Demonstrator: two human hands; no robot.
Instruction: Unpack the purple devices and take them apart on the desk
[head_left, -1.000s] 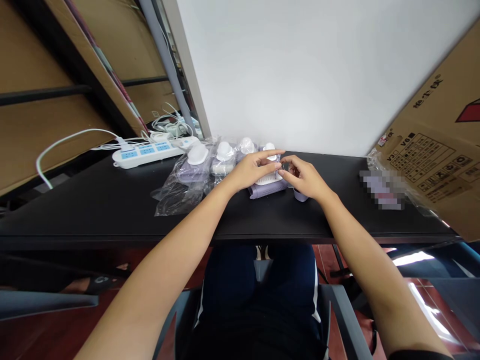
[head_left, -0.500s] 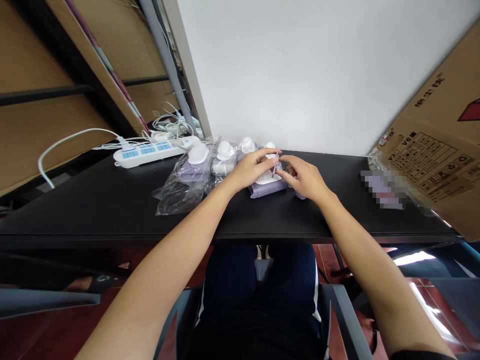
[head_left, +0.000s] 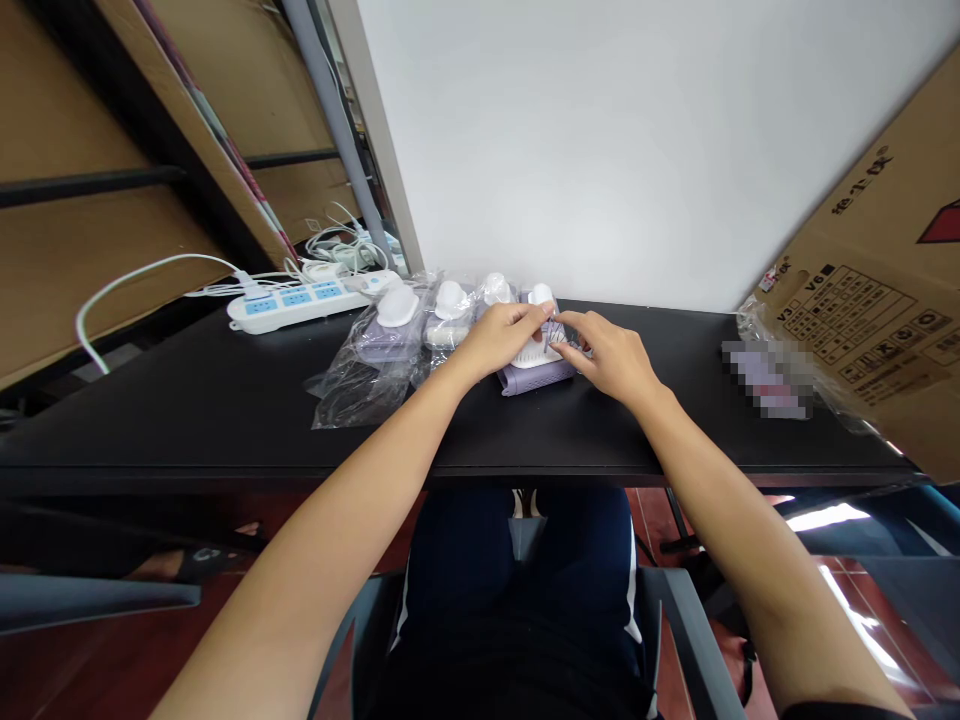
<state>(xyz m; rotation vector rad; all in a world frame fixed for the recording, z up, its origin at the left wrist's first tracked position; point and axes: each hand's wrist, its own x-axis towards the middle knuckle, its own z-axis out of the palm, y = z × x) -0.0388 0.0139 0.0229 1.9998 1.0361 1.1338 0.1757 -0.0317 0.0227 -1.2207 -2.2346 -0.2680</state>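
The left hand (head_left: 496, 335) bends its fingers together over a purple-and-white device (head_left: 536, 377) on the black tabletop (head_left: 517, 435); whether they grip anything, I cannot tell. At the device's right side, the right hand (head_left: 616, 358) has thumb and forefinger parted.

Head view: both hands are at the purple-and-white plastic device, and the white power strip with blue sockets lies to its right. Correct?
No: the head view shows the white power strip with blue sockets left of the purple-and-white plastic device. The left hand and right hand are at it, as stated.
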